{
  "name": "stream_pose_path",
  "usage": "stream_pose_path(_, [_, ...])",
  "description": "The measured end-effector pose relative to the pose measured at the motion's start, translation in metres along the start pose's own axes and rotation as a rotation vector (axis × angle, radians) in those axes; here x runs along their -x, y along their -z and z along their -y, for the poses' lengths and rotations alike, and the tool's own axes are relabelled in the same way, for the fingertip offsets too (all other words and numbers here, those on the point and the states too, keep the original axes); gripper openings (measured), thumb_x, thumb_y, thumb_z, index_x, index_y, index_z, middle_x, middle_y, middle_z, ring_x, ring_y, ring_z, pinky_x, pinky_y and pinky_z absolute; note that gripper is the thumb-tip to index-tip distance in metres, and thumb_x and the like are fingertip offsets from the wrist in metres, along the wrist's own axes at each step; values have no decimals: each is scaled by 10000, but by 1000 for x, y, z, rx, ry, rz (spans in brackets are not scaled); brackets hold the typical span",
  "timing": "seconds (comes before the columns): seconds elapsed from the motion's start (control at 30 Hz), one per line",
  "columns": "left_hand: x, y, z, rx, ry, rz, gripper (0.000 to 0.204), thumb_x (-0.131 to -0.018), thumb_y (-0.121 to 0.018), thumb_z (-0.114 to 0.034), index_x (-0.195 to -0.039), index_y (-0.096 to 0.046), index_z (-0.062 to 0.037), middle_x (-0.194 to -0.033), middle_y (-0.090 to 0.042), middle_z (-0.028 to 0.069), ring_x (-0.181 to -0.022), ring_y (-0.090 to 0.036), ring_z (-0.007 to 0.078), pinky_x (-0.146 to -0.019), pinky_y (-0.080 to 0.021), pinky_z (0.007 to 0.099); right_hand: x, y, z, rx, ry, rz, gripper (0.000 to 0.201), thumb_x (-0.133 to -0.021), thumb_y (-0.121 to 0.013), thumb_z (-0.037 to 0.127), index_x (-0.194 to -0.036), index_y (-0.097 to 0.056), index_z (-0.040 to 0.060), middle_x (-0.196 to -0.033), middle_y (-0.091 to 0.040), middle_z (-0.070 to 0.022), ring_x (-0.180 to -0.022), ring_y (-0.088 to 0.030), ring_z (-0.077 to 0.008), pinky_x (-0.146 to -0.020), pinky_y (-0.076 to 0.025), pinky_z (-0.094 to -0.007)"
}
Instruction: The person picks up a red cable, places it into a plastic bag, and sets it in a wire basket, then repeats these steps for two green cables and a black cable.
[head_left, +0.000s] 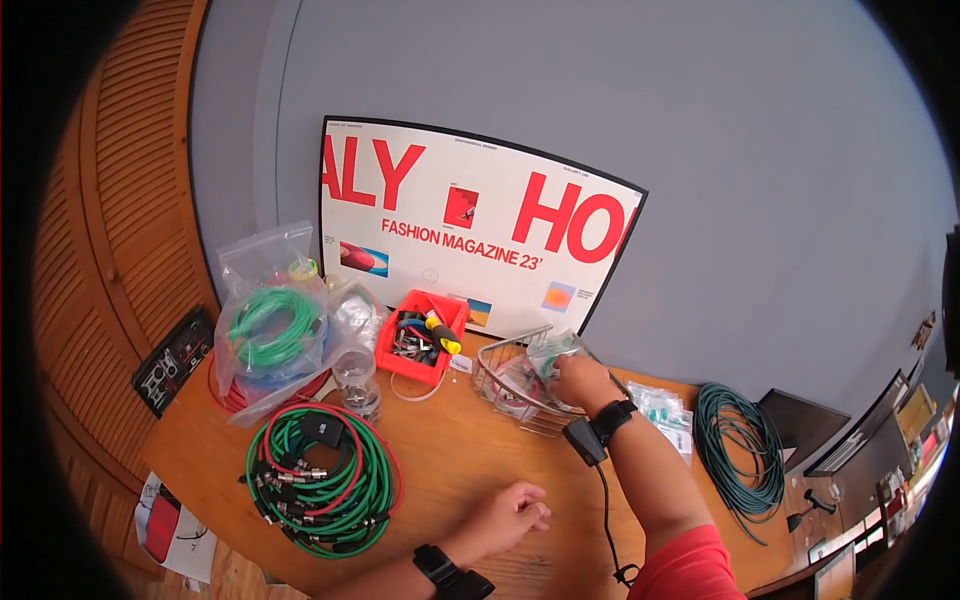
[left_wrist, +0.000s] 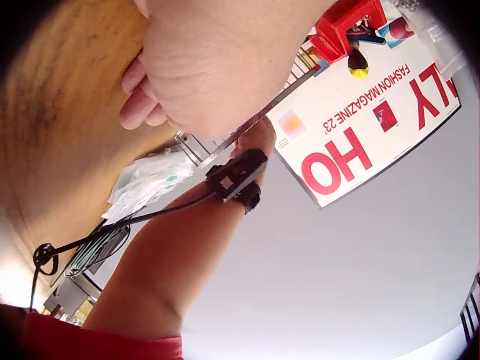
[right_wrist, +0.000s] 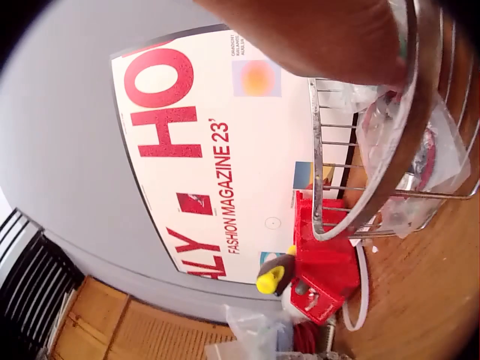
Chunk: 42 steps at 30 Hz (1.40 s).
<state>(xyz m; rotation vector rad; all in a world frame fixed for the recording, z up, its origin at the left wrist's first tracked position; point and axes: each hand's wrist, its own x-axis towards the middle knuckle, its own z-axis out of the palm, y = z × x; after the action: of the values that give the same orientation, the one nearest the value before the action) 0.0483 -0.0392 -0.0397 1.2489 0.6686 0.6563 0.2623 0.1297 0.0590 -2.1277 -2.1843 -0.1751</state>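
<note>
My right hand (head_left: 583, 382) reaches over a wire basket (head_left: 545, 418) and grips a small clear plastic bag (head_left: 552, 350) with something green in it. Its fingertips are hidden behind the hand and the basket rim. Lower in the basket lies another clear bag (right_wrist: 416, 150) with a red cable and a metal connector inside. My left hand (head_left: 508, 518) hovers over the front of the table with its fingers loosely curled and nothing in them. In the left wrist view the left hand (left_wrist: 214, 67) overlaps the basket.
Left of the basket stand a red bin (head_left: 412, 372) of parts with a yellow-black handled tool, and a coil of green and red cables (head_left: 320, 480). Flat bags (head_left: 660, 412) and a dark green cable coil (head_left: 738, 450) lie right. A monitor (head_left: 470, 220) stands behind.
</note>
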Motion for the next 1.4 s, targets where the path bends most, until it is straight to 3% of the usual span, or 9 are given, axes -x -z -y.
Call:
stream_pose_path(0.17, [2, 1, 0, -27, -37, 6, 294, -1019, -537, -102, -1246, -512, 83, -1079, -699, 191, -909, -731, 223, -803, -571, 293, -8, 6, 3, 52, 96, 318, 545, -838, -656, 292, -1320, -591, 48, -1262, -649, -213, -1169, -619, -389, -992, -492, -461])
stream_pose_path(0.43, [4, -3, -4, -54, -55, -54, 255, -1021, -540, -89, -1220, -534, 70, -1042, -704, 163, -881, -728, 205, -763, -567, 294, -53, -44, -37, 6, 93, 379, 508, -824, -630, 294, -1264, -630, 39, -1193, -678, -244, -1117, -651, -405, -969, -506, -464])
stream_pose_path(0.6, [5, -3, -7, -124, -69, -15, 269, -1007, -544, -107, -1219, -545, 58, -1030, -709, 140, -849, -733, 203, -740, -563, 302, -22, -2, -13, -69, 15, 316, 486, -806, -600, 200, -1261, -630, 30, -1236, -664, -229, -1162, -627, -403, -1016, -481, -449])
stream_pose_path(0.67, [6, -4, -9, -104, -44, -18, 276, -1003, -539, -109, -1222, -539, 60, -1029, -700, 140, -852, -731, 204, -745, -559, 300, -6, -8, -21, -34, 65, -217, 413, -835, -606, 172, -1222, -640, 30, -1124, -699, -213, -1045, -666, -399, -944, -514, -463])
stream_pose_path(0.8, [0, -2, 1, -105, -74, 1, 288, -1002, -532, -111, -1232, -524, 61, -1027, -681, 133, -864, -721, 197, -754, -548, 300, 66, 40, 21, -199, 230, -512, 307, -863, -622, 122, -1156, -649, 35, -976, -710, -186, -882, -679, -373, -815, -541, -459])
stream_pose_path(1.03, [-2, -4, 4, -117, -89, 4, 275, -993, -531, -101, -1217, -530, 59, -1009, -683, 134, -863, -710, 196, -762, -538, 311, 207, -5, 44, -724, 72, -126, 198, -904, -685, 84, -1085, -666, 5, -879, -716, -79, -709, -665, -166, -628, -521, -304])
stream_pose_path(1.1, [4, -6, -2, -176, -105, -21, 270, -990, -536, -107, -1210, -539, 51, -1021, -693, 140, -871, -711, 192, -767, -541, 314, 226, -27, 43, -1203, -13, 59, 182, -941, -654, 60, -1110, -655, -7, -877, -703, -45, -706, -631, -108, -620, -508, -262])
stream_pose_path(1.23, [19, -12, -20, -545, -322, -217, 266, -980, -559, -128, -1202, -576, 16, -1054, -720, 146, -885, -714, 177, -780, -551, 324, 242, -31, 35, -1261, -109, 227, 175, -974, -626, 79, -1123, -646, -9, -880, -691, -32, -696, -602, -93, -618, -498, -238])
stream_pose_path(1.4, [24, -3, -61, -466, -406, -300, 253, -979, -600, -175, -1163, -625, -3, -1009, -727, 116, -879, -702, 162, -785, -548, 313, 246, -33, 32, -1216, -100, 267, 178, -975, -638, 125, -1090, -671, -6, -856, -687, -28, -691, -587, -92, -633, -505, -253])
